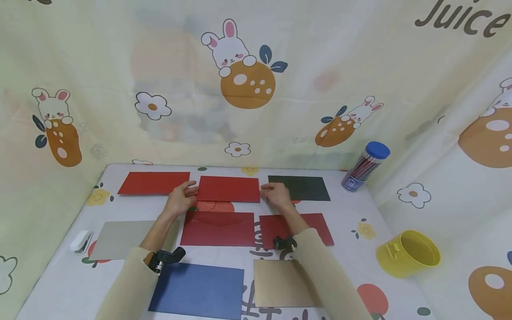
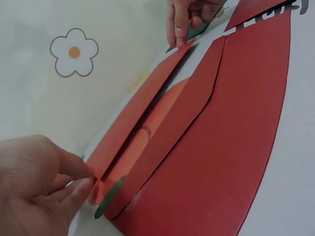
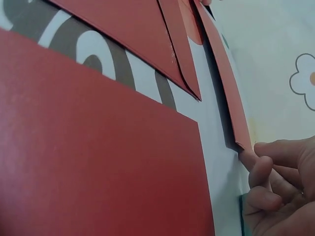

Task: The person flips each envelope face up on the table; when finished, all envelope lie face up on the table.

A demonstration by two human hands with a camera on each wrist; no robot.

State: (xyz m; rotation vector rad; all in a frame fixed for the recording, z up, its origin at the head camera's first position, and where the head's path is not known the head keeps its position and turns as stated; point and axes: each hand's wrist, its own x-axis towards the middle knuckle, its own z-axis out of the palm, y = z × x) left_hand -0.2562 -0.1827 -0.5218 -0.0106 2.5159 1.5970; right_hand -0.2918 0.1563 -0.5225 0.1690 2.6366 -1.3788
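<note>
From the head view, my left hand (image 1: 182,195) and my right hand (image 1: 276,194) hold the two short ends of a red envelope (image 1: 229,189) in the far row of the desk (image 1: 360,209), at its middle. A second red envelope (image 1: 154,183) lies to its left and a dark green envelope (image 1: 300,187) to its right. Nearer to me lie a grey envelope (image 1: 120,240), a dark red envelope with its flap up (image 1: 218,229) and another red one (image 1: 316,227) partly under my right forearm. Nearest are a blue envelope (image 1: 198,290) and a tan envelope (image 1: 280,283). A tube of pencils with a blue cap (image 1: 365,166) stands far right, a yellow tub (image 1: 408,253) sits on the right, and a small white stapler (image 1: 81,241) lies at the left edge.

On the left wrist view, my left grip (image 2: 37,187) pinches the corner of the red envelope (image 2: 142,125) between thumb and fingertips, its edge lifted a little off the desk. My right hand (image 2: 189,19) shows at the far end.

On the right wrist view, my right grip (image 3: 278,187) is narrow, fingers curled, one fingertip (image 3: 248,158) pressed against the envelope's corner (image 3: 231,118).
</note>
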